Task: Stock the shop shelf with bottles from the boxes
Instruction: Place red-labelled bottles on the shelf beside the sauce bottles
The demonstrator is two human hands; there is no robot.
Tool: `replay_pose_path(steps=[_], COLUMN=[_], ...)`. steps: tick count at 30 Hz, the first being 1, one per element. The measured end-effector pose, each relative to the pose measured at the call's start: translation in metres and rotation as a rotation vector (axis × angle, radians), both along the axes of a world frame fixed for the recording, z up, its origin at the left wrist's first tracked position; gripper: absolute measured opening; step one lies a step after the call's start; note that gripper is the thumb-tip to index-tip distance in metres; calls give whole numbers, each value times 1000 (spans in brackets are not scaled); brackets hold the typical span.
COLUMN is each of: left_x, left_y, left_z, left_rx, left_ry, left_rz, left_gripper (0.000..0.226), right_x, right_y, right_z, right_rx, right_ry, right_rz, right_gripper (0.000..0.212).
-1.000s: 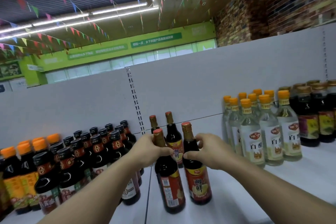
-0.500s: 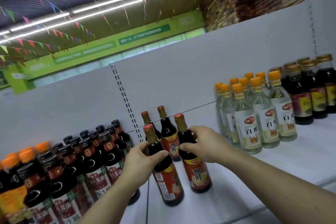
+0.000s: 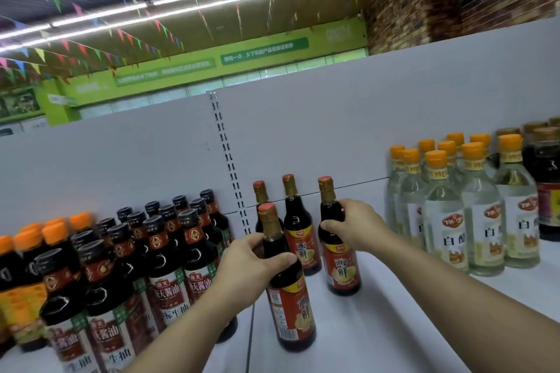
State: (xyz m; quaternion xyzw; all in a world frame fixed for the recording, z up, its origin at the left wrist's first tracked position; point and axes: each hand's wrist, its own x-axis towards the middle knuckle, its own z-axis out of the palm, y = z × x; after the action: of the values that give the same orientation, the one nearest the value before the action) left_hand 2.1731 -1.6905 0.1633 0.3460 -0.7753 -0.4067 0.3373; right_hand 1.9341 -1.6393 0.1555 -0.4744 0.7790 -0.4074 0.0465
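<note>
I take the slotted metal upright [image 3: 225, 154] in the back panel as my mark. Right of its foot, on the white shelf board [image 3: 378, 327], a front dark glass bottle with a red label and red-gold capped neck [image 3: 291, 312] stands upright, long axis vertical and cap to the ceiling. My feed shows the left hand [image 3: 251, 263] clamped round its shoulder, with the thumb across the front. Further right, the right hand [image 3: 354, 228] grips a matching right dark bottle [image 3: 342, 266] at the shoulder, also upright. Two more matching bottles [image 3: 298, 221] stand behind, nearer the upright. Left of the upright are black-capped soy sauce bottles [image 3: 169, 251]. Far right are clear orange-capped vinegar bottles [image 3: 445, 221].
</note>
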Motion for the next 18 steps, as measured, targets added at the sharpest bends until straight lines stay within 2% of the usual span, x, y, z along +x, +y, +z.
replay_pose_path(steps=[5,18], left_x=[-1,-2], left_y=[-7,-18], left_z=[0,-2], left_rx=[33,40], left_ry=[9,24], left_rz=[-45,-77], left_gripper=[26,23], right_x=[-12,-29], right_y=[-27,-65], right_z=[1,4], right_rx=[-16,7], right_ry=[-13,28], right_rz=[-6,-42], right_gripper=[32,28])
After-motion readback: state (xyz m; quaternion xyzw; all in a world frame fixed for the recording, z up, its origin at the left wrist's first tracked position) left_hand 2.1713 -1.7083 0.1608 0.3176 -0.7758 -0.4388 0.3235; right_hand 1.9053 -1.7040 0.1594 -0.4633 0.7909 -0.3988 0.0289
